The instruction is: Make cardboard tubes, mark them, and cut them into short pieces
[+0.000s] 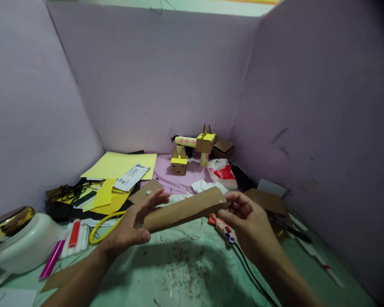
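Note:
A long folded piece of brown cardboard (185, 209) is held slantwise above the green tabletop, its right end higher. My right hand (248, 215) pinches that right end between thumb and fingertips. At the other end my left hand (136, 226) is open, thumb and fingers spread around the cardboard, whose left tip is hidden by the palm. Under the right end lies a glue gun (225, 232) with patterned casing and a black cable. Brown crumbs (188, 273) are scattered on the tabletop below the hands.
At the back stand a cardboard animal figure (206, 140) and a small box head with ears (178, 165). Yellow paper (118, 165) and scraps pile up left, near markers (74, 234) and a white rounded object (28, 245). A cutter (297, 233) and cardboard (267, 201) lie right.

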`<state>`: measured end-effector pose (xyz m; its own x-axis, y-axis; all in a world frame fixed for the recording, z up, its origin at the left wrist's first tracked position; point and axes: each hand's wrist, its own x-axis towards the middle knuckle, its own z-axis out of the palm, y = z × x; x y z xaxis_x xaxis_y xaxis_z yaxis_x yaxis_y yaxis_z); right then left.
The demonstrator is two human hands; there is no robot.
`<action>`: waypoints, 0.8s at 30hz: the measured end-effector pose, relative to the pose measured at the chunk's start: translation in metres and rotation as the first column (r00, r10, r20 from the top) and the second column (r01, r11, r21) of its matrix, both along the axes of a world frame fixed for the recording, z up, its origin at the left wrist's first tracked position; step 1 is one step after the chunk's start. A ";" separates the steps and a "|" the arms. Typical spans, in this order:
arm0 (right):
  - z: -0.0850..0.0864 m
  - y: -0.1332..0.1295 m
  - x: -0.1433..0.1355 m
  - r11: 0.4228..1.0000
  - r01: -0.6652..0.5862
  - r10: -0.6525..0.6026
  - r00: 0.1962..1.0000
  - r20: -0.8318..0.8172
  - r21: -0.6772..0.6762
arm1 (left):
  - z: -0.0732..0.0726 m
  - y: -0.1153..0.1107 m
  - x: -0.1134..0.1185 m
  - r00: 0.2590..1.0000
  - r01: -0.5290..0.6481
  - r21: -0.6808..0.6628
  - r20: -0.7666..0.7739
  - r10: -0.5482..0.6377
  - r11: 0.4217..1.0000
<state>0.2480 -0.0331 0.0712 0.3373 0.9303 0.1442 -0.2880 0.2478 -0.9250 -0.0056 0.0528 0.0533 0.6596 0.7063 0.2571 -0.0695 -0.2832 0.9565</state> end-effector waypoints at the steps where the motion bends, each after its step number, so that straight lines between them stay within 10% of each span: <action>1: -0.009 0.007 0.004 0.993 -0.097 0.079 0.970 -0.232 -0.069 | 0.003 -0.003 0.000 0.999 -0.015 0.010 0.033 0.015 1.000; 5: -0.043 0.019 -0.001 0.956 -0.267 0.200 0.895 -0.399 -0.119 | 0.013 -0.032 0.012 0.994 -0.109 0.125 0.031 0.106 0.986; 10: -0.058 0.014 -0.027 0.839 -0.518 0.338 0.738 -0.584 -0.169 | 0.023 -0.060 0.028 0.943 -0.292 0.567 0.035 0.332 0.770; 15: -0.059 0.014 -0.048 0.822 -0.548 0.370 0.722 -0.584 -0.156 | 0.026 -0.064 0.029 0.919 -0.351 0.668 0.113 0.377 0.656; 21: -0.066 0.016 -0.051 0.836 -0.514 0.337 0.758 -0.559 -0.191 | 0.023 -0.062 0.026 0.905 -0.381 0.600 0.085 0.417 0.704; 24: -0.061 0.021 -0.041 0.944 -0.281 0.183 0.881 -0.436 -0.171 | 0.024 -0.051 0.015 0.884 -0.445 0.361 0.031 0.467 0.819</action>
<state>0.2066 -0.0124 0.0103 0.0903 0.9797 -0.1792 -0.6753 -0.0720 -0.7340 0.0095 0.0020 0.0776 0.3052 0.8010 0.5151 0.2019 -0.5830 0.7870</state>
